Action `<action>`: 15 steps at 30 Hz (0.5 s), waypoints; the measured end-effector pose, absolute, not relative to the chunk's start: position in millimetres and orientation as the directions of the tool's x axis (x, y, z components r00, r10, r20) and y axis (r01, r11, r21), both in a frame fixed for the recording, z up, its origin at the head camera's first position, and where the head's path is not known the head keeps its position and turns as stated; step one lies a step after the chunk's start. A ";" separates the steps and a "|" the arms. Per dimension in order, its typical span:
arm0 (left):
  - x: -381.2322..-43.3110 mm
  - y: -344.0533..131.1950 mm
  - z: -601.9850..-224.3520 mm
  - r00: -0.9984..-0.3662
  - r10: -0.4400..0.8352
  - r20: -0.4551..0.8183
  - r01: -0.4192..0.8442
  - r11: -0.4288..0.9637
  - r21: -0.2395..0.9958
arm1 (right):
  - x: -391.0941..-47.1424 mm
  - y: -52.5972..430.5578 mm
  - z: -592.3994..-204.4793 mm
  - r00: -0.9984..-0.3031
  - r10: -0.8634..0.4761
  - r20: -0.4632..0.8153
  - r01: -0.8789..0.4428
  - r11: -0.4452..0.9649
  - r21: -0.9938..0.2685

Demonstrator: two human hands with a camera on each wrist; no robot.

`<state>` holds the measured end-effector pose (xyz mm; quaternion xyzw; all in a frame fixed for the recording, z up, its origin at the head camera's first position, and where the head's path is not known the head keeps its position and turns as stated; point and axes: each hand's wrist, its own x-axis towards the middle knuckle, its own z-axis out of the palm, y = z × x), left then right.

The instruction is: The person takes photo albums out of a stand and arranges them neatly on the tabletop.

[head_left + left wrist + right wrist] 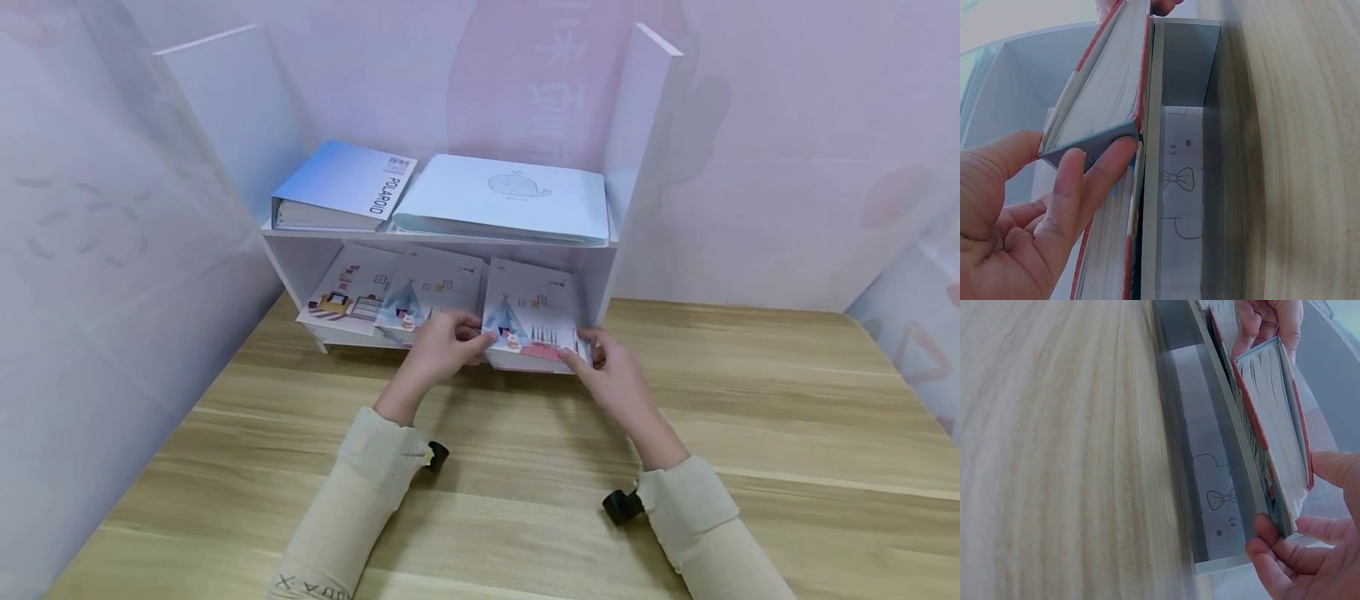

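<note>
Both hands hold a thick hardcover book point(531, 292) with a blue tent drawn on its white cover, at the right end of the lower shelf. My left hand point(444, 343) grips its left front corner, thumb on the cover and fingers against the blue-grey spine point(1091, 142). At the right front corner, my right hand point(617, 379) pinches it with the thumb above and fingers underneath. In the right wrist view the white page edges point(1275, 400) face the camera between red-edged covers. A similar tent book point(442, 279) lies just left, partly behind my left hand.
The white two-tier shelf point(247, 117) stands on a wooden table point(750, 400) against a patterned backdrop. Another illustrated book point(360, 283) lies at lower left. On the upper tier rest a blue POLAROID album point(337, 179) and a pale whale-print album point(510, 196).
</note>
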<state>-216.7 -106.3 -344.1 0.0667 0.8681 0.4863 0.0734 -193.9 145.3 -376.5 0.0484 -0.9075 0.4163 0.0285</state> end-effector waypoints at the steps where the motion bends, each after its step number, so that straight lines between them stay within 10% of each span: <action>1: -216.4 -106.3 -344.2 -0.980 0.189 -0.064 0.045 0.519 0.854 | -193.6 145.0 -376.5 -0.994 -0.058 0.091 -0.107 0.647 -0.755; 15: -214.5 -106.8 -342.3 -0.977 0.205 -0.050 0.064 0.512 0.857 | -192.5 142.2 -374.8 -0.997 -0.053 0.052 -0.072 0.533 -0.843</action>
